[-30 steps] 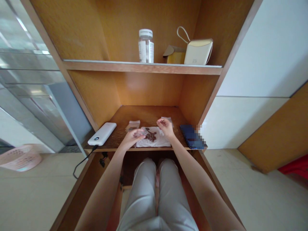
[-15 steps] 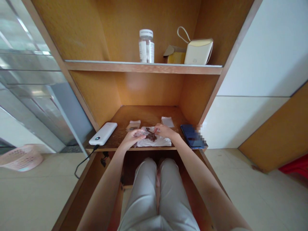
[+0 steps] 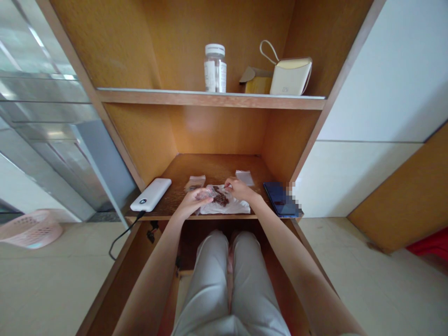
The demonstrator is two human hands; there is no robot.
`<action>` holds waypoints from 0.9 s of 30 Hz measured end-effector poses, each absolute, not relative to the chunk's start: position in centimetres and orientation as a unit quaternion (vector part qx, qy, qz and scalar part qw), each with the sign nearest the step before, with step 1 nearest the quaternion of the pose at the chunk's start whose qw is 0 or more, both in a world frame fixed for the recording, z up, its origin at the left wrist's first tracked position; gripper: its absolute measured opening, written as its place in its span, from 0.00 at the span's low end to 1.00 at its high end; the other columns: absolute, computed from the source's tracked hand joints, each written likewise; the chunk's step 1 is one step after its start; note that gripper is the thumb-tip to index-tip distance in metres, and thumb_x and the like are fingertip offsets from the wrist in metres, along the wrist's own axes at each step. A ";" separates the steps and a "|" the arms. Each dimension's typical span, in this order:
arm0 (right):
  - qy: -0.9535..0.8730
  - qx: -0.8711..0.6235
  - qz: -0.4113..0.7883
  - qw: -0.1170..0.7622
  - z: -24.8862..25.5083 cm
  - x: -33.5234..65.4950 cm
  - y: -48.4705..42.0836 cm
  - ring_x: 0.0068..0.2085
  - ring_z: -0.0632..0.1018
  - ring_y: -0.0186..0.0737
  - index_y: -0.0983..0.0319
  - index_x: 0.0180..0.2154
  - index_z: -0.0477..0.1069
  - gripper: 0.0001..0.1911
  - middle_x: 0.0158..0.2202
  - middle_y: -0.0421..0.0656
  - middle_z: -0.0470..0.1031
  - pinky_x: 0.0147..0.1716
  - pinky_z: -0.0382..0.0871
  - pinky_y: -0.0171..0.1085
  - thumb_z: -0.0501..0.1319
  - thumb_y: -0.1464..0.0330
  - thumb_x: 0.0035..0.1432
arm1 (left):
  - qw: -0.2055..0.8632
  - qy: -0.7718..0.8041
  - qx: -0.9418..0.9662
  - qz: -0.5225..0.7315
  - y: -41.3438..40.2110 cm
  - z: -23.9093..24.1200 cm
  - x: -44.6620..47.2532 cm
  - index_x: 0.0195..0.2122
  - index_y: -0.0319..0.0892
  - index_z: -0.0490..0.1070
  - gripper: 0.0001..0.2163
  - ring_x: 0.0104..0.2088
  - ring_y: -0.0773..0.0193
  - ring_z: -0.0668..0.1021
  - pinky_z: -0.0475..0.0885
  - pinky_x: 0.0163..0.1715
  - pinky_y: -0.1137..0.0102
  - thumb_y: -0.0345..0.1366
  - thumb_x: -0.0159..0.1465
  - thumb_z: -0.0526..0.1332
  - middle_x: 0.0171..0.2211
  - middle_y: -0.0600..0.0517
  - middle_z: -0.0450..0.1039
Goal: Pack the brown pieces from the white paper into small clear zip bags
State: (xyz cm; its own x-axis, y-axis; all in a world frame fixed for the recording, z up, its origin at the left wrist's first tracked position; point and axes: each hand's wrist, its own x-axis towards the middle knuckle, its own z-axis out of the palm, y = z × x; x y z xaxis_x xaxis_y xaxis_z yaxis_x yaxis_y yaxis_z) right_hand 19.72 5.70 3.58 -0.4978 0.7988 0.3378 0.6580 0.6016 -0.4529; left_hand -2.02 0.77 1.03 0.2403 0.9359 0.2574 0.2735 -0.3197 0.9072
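Note:
A white sheet (image 3: 234, 207) lies on the lower wooden shelf (image 3: 210, 168) with a small heap of dark brown pieces (image 3: 220, 199) on it. My left hand (image 3: 193, 200) is closed on a small clear plastic bag (image 3: 207, 192) just left of the heap. My right hand (image 3: 239, 189) hovers over the heap's right side, fingertips pinched together on something too small to make out. Two more small clear bags lie behind, one at the left (image 3: 195, 182) and one at the right (image 3: 244, 177).
A white power bank (image 3: 150, 194) with a black cable lies at the shelf's left front, a dark blue phone (image 3: 280, 199) at the right front. On the upper shelf stand a clear jar (image 3: 214, 68), a yellow box (image 3: 256, 82) and a cream pouch (image 3: 289, 76). A pink basket (image 3: 28, 227) sits on the floor left.
My right hand came down from above the rear right bag to the heap of dark pieces, uncovering that bag. My left hand has kept hold of the clear bag.

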 end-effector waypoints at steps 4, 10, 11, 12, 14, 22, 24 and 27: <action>-0.830 -0.383 0.183 0.361 4.6 18.5 5.1 0.32 0.72 0.33 0.65 0.34 0.69 0.05 0.31 0.42 0.73 0.33 0.62 0.31 0.55 0.74 0.56 | 0.392 0.428 0.686 0.438 1.0 0.9 -2.0 0.40 0.39 0.72 0.19 0.40 0.58 0.77 0.69 0.42 0.65 0.45 0.51 0.66 0.41 0.47 0.76; -0.831 -0.303 0.277 0.376 4.5 16.4 4.3 0.32 0.73 0.32 0.64 0.33 0.73 0.05 0.31 0.42 0.76 0.34 0.64 0.32 0.60 0.70 0.53 | 0.388 0.443 0.687 0.426 0.8 1.3 -2.0 0.39 0.38 0.72 0.19 0.38 0.57 0.77 0.69 0.41 0.65 0.45 0.51 0.66 0.38 0.47 0.76; -0.829 -0.296 0.296 0.371 4.3 16.2 4.3 0.32 0.74 0.33 0.64 0.33 0.74 0.06 0.31 0.42 0.77 0.35 0.65 0.32 0.60 0.69 0.53 | 0.388 0.443 0.685 0.428 0.7 1.4 -1.9 0.40 0.38 0.72 0.19 0.38 0.57 0.77 0.69 0.41 0.65 0.45 0.51 0.66 0.38 0.47 0.76; -0.825 -0.289 0.318 0.366 4.1 16.0 4.4 0.32 0.75 0.33 0.64 0.33 0.74 0.07 0.32 0.43 0.77 0.35 0.65 0.32 0.60 0.68 0.54 | 0.391 0.441 0.683 0.431 0.7 1.5 -1.9 0.40 0.38 0.72 0.20 0.39 0.57 0.77 0.69 0.41 0.65 0.45 0.50 0.66 0.39 0.47 0.76; -0.810 -0.277 0.364 0.366 3.7 15.9 4.6 0.33 0.76 0.34 0.64 0.34 0.75 0.09 0.34 0.44 0.78 0.36 0.66 0.33 0.59 0.66 0.54 | 0.401 0.436 0.676 0.437 0.5 1.6 -1.8 0.41 0.39 0.72 0.20 0.40 0.57 0.77 0.69 0.41 0.65 0.45 0.50 0.66 0.40 0.47 0.76; -0.816 -0.451 0.204 0.298 3.9 17.3 5.6 0.35 0.77 0.36 0.65 0.31 0.77 0.08 0.34 0.47 0.79 0.36 0.66 0.32 0.58 0.72 0.54 | 0.404 0.435 0.676 0.437 0.4 1.6 -1.8 0.39 0.39 0.71 0.18 0.43 0.56 0.76 0.68 0.44 0.64 0.46 0.52 0.65 0.42 0.46 0.75; -0.832 -0.486 0.137 0.227 3.9 17.5 5.4 0.35 0.77 0.38 0.64 0.30 0.77 0.07 0.34 0.48 0.79 0.35 0.65 0.32 0.59 0.72 0.52 | 0.396 0.440 0.677 0.437 0.3 1.6 -1.8 0.40 0.40 0.72 0.18 0.43 0.56 0.76 0.69 0.44 0.64 0.46 0.52 0.65 0.42 0.46 0.75; -0.841 -0.502 0.109 0.167 4.0 17.5 5.3 0.35 0.77 0.39 0.63 0.30 0.78 0.08 0.34 0.48 0.79 0.33 0.64 0.31 0.59 0.72 0.52 | 0.383 0.436 0.684 0.442 0.5 1.4 -1.9 0.39 0.40 0.73 0.18 0.43 0.56 0.76 0.69 0.44 0.64 0.46 0.51 0.65 0.42 0.46 0.75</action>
